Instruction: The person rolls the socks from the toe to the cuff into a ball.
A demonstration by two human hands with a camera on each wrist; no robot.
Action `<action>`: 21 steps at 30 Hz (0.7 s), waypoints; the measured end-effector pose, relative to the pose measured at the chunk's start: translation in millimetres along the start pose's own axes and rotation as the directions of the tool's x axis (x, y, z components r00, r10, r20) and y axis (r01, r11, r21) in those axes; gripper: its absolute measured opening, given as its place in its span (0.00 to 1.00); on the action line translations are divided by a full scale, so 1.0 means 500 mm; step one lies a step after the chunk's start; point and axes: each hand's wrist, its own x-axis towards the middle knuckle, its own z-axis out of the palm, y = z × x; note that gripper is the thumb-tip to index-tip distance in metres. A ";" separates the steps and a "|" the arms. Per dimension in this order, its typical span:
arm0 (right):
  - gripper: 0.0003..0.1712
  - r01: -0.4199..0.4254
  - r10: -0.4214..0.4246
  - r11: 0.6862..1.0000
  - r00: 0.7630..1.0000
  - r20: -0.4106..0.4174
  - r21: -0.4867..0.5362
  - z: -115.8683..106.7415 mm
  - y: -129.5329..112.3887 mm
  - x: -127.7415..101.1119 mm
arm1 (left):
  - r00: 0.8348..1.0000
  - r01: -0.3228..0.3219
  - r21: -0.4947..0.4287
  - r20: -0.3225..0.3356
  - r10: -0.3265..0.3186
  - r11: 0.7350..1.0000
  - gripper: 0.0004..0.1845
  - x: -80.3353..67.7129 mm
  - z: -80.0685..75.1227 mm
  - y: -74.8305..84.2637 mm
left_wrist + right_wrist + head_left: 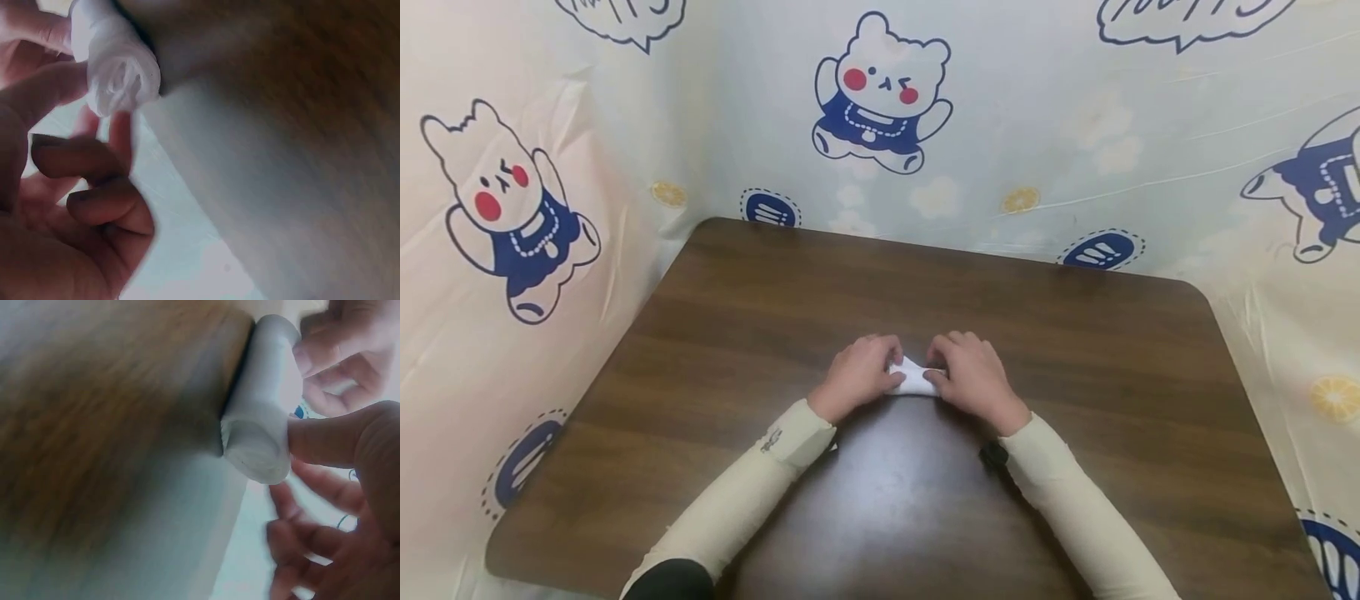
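A small white cloth roll (pixel 914 379) lies on the dark wooden table (pixel 1075 350), between both hands. My left hand (pixel 859 373) pinches its left end, and the rolled end (pixel 119 78) shows close up in the left wrist view with my thumb (pixel 37 100) against it. My right hand (pixel 970 375) grips the right end. In the right wrist view the roll (pixel 259 434) is a tight cylinder with my thumb (pixel 331 434) pressed on its side. Both views of the wrists are blurred.
Cartoon-bear printed sheets (pixel 880 100) wall in the table on the left, back and right. Cream sleeves (pixel 737 500) reach in from the near edge. The table's rounded corners lie at the far right (pixel 1195 287) and near left.
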 end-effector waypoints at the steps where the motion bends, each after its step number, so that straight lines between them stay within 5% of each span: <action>1: 0.07 0.058 -0.059 0.998 0.998 -0.034 -0.029 0.000 -0.001 -0.001 | 0.999 -0.042 0.023 -0.018 0.043 0.999 0.07 -0.002 0.001 0.001; 4: 0.04 0.199 -0.210 0.973 0.974 -0.086 -0.117 0.001 -0.005 -0.005 | 0.985 -0.163 0.109 -0.045 0.169 0.981 0.02 -0.010 0.007 0.004; 7: 0.11 0.254 -0.272 0.950 0.959 -0.082 -0.184 0.002 -0.007 -0.014 | 0.974 -0.219 0.165 -0.014 0.224 0.962 0.04 -0.019 0.009 0.007; 14: 0.35 0.242 -0.273 0.920 0.960 -0.063 -0.307 0.000 -0.012 -0.019 | 0.978 -0.206 0.205 0.078 0.194 0.957 0.22 -0.019 0.010 0.012; 21: 0.21 0.195 -0.222 0.931 0.973 -0.054 -0.309 0.004 -0.004 0.004 | 0.982 -0.184 0.223 0.070 0.173 0.957 0.28 0.001 0.014 0.013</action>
